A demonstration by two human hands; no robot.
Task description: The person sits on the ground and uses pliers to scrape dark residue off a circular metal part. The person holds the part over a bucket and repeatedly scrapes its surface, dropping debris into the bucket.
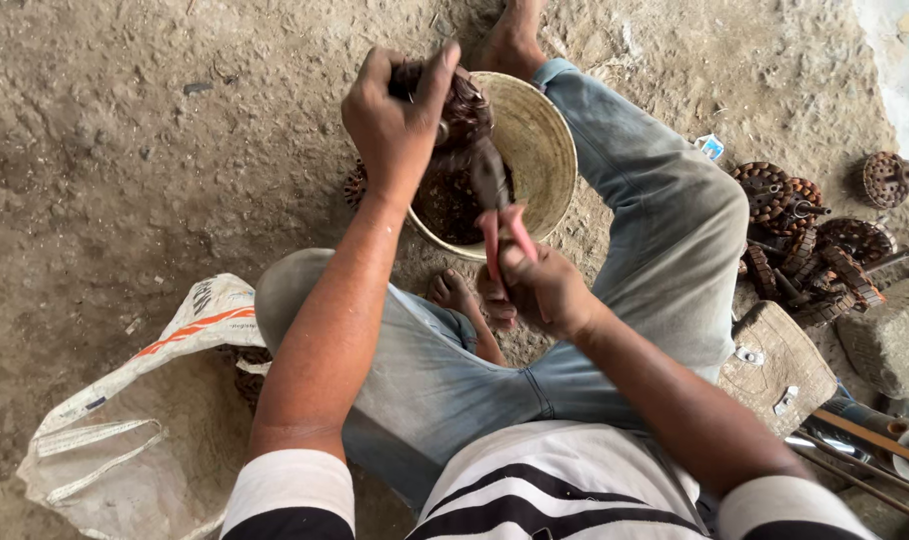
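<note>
Copper-wound motor core [460, 115], dark and rusty, sits in my left hand [395, 125] just above the woven basket [545, 150], which stands on the dirt floor [125, 150] between my knees. My left fingers [430, 85] are curled tight around the top of the core, thumb hooked over it, so that hand is fully closed on the piece. My right hand [540, 295] is wrapped around the red handles of the pliers [505, 235]; the handles look squeezed nearly together, and the nose of the tool reaches up to the underside of the core. Whether it actually bites wire I cannot tell, since the tip is lost against the dark windings.

What worries me: the tool points up toward my left hand, so if the nose slips off the windings under a hard pull it could jerk into those fingers. My bare foot [455, 292] lies right beneath the work, just beside the basket, and a dropped core would land on it. The basket is light and could tip if the core knocks its rim.

To my right lies a pile of similar cores [805, 235] beside a stone block [890, 340]; a white sack [135, 420] lies open on my left.
</note>
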